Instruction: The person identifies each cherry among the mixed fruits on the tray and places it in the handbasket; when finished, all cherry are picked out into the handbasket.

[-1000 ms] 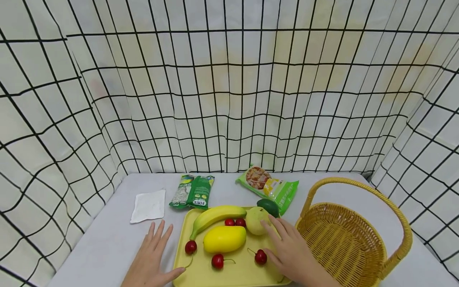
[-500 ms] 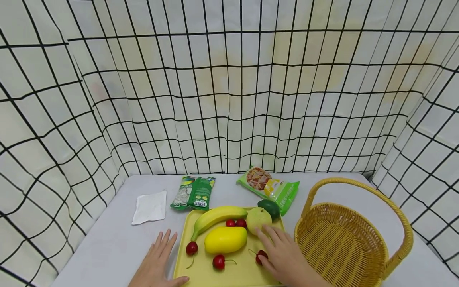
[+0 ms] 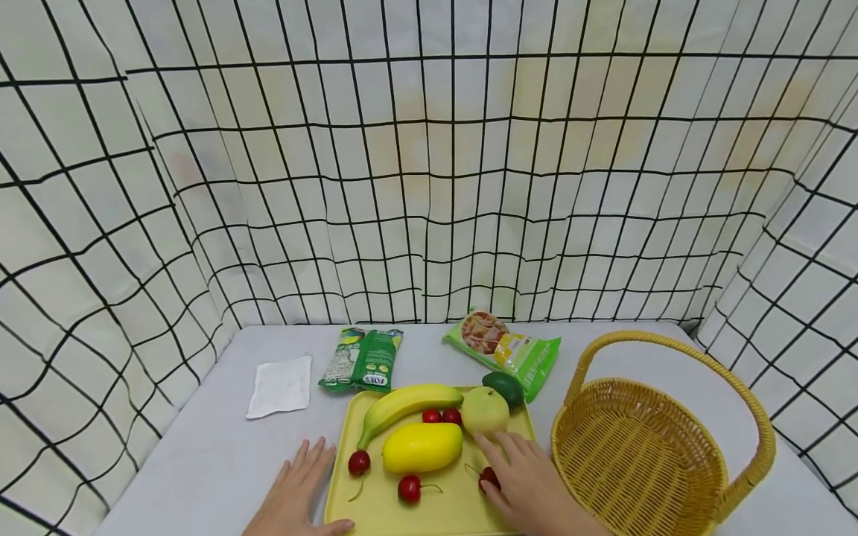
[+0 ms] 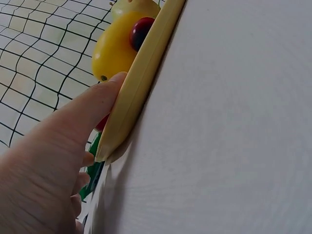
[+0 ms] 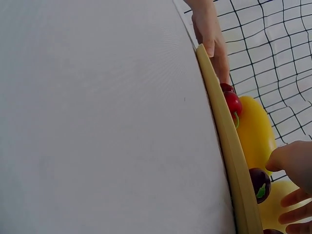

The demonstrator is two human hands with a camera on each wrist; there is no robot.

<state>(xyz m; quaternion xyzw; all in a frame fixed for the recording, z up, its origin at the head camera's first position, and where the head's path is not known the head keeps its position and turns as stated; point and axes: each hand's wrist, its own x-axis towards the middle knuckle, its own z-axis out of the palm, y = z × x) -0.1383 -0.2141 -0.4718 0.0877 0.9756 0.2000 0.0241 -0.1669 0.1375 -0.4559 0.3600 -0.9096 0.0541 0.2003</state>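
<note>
My left hand [image 3: 291,491] lies beside the yellow tray [image 3: 369,517], fingers spread and straight. In the left wrist view its thumb [image 4: 105,97] touches the tray's rim. Over the tray's right side is my right hand [image 3: 529,484], fingers loosely extended, its thumb partly covering a cherry [image 3: 486,475]. Whether it touches that cherry I cannot tell. Just beyond its fingertips sits a pale green pear [image 3: 484,409]. The tray also bears a banana [image 3: 409,400], a smooth yellow oblong fruit [image 3: 422,447], a dark green fruit [image 3: 504,388] and several other cherries [image 3: 410,489].
An empty wicker basket [image 3: 637,447] with a tall handle stands right of the tray. Behind the tray lie a green snack packet [image 3: 362,359] and a light green food packet [image 3: 506,350]. A white cloth [image 3: 279,387] is at the left. Gridded white sheeting [image 3: 429,186] encloses the table.
My right hand has drawn back from over the pear, down and slightly left, to the cherry. The left hand has shifted slightly right and toward me. The fruit has not moved.
</note>
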